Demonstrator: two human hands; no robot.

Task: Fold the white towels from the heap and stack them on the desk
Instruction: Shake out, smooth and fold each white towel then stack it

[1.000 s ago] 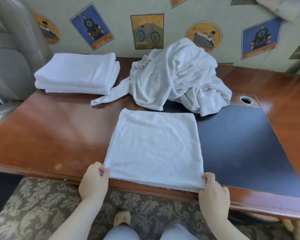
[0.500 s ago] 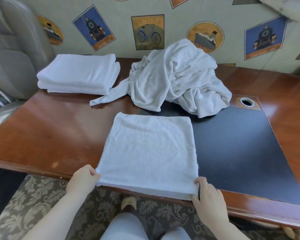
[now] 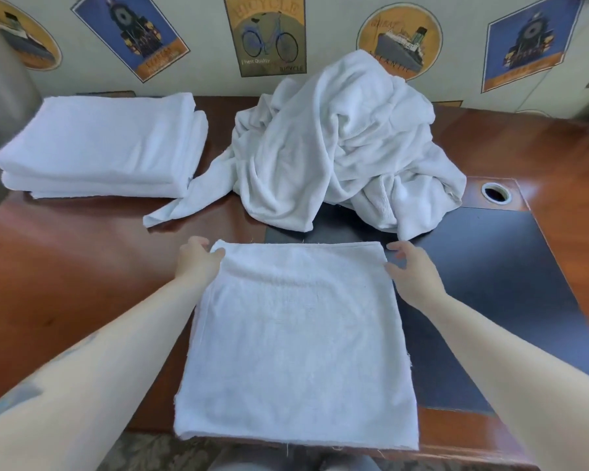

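Left hand (image 3: 198,258) pinches the far left corner of the flat, folded white terry towel (image 3: 296,338); right hand (image 3: 410,270) (fingers loosely spread) touches the far right corner.

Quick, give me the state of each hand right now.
Left hand: fingers curled onto the far left corner of the folded towel, holding it.
Right hand: open, fingers spread beside the far right corner; contact cannot be told.

Bicycle poster (image 3: 265,35) on wall: "BICYCLE" across the top, "Finest Quality" lower left, "BICYCLE" again bottom right. Round ship poster (image 3: 399,39): "GREAT" upper left, "ATLANTIC" along the bottom, partly hidden by the towel heap (image 3: 337,147). Locomotive posters (image 3: 130,32) carry lettering, too blurred to read.
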